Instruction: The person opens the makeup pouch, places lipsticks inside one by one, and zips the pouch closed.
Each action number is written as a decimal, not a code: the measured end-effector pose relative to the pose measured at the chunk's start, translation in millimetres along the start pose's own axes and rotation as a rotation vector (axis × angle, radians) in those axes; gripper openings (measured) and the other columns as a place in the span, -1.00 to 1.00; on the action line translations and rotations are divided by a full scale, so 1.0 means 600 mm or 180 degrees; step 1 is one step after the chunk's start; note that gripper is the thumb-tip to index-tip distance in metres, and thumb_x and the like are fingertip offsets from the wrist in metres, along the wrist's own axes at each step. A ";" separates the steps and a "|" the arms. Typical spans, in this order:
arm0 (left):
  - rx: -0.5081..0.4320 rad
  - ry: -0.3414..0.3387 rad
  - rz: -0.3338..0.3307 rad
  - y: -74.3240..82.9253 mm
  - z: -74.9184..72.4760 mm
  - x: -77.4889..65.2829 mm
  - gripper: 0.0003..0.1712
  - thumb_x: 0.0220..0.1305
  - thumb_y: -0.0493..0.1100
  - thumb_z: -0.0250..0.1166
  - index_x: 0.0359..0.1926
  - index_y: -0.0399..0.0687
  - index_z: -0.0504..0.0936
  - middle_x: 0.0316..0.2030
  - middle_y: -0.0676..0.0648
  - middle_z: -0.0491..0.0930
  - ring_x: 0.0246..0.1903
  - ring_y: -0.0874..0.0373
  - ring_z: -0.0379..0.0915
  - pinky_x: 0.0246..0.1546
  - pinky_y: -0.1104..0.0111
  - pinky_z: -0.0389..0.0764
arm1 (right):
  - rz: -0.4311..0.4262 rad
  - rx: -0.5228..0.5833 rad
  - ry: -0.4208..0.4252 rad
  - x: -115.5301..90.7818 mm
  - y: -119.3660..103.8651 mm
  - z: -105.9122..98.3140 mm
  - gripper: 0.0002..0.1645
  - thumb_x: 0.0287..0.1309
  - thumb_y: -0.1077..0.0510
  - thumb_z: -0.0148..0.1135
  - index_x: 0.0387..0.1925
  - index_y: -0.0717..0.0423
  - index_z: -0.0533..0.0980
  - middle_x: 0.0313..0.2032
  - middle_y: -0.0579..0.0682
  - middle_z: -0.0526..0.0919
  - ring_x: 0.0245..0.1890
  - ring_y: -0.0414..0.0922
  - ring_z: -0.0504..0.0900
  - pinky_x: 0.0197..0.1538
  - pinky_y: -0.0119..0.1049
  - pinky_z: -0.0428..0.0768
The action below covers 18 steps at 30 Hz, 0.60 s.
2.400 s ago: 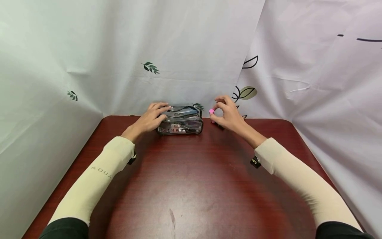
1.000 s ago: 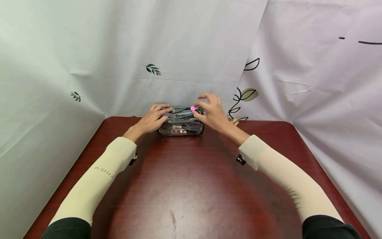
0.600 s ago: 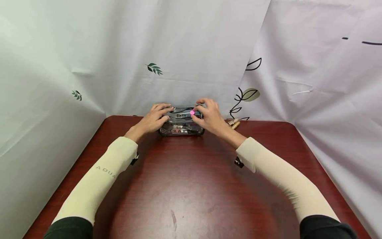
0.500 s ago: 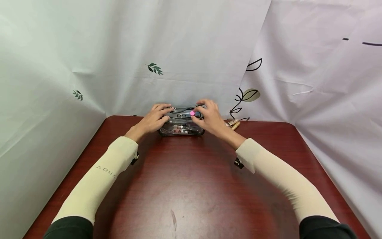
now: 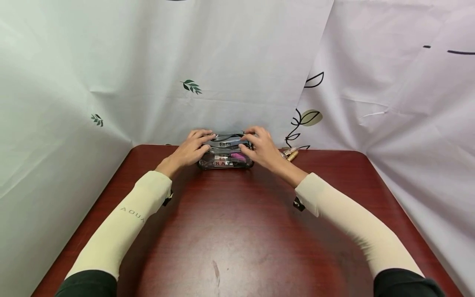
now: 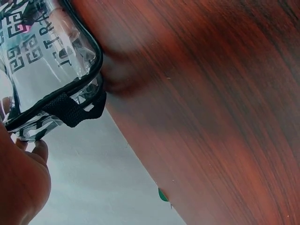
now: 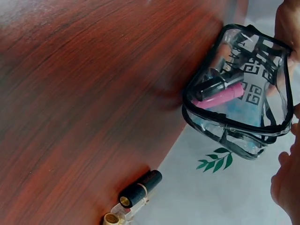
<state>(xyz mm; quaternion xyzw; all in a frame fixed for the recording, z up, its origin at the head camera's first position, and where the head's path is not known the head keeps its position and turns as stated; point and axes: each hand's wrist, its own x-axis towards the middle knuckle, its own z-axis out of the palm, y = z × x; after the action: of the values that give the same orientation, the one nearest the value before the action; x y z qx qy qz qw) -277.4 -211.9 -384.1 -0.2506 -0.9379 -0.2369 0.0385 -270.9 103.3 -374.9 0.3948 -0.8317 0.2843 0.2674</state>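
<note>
A clear zip pouch with black edging and printed letters stands at the table's back edge. My left hand holds its left end, thumb at the front and fingers over the top. At the top right of the pouch is my right hand, thumb and fingers apart with nothing between them. Inside, the right wrist view shows a pink tube lying against a black tube, with a brownish cylinder beyond them.
Right of the pouch, behind my right wrist, lie several small cosmetics: a gold-ended tube and a black lipstick tube among them. A white patterned curtain hangs close behind the dark red table.
My right hand carried the pink tube from the table on the right to the pouch and let it go inside. My left hand has stayed on the pouch's left end.
</note>
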 end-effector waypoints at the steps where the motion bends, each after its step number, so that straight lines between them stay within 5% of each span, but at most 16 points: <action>1: -0.0007 -0.0001 -0.0002 0.000 0.000 0.000 -0.33 0.76 -0.09 -0.08 0.75 -0.10 0.36 0.76 -0.23 0.22 0.76 -0.31 -0.06 0.71 -0.33 0.08 | -0.0018 0.0000 0.0019 -0.001 0.001 -0.001 -0.77 0.47 0.17 0.47 -0.02 0.27 0.79 0.13 0.30 0.71 0.19 0.29 0.66 0.35 0.40 0.53; 18: -0.0054 -0.0007 -0.0016 -0.001 0.000 0.003 -0.34 0.74 -0.14 -0.06 0.73 -0.12 0.38 0.76 -0.22 0.22 0.76 -0.30 -0.06 0.71 -0.32 0.08 | -0.0019 -0.0033 0.0226 -0.037 0.043 -0.019 -0.81 0.47 0.27 0.43 0.00 0.31 0.78 0.07 0.31 0.73 0.11 0.28 0.70 0.14 0.16 0.75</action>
<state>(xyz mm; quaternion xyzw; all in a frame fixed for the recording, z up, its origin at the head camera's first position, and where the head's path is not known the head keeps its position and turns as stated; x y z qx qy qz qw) -279.2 -211.9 -384.2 -0.2487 -0.9365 -0.2446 0.0348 -277.2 136.1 -388.4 0.3856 -0.8219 0.2931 0.2997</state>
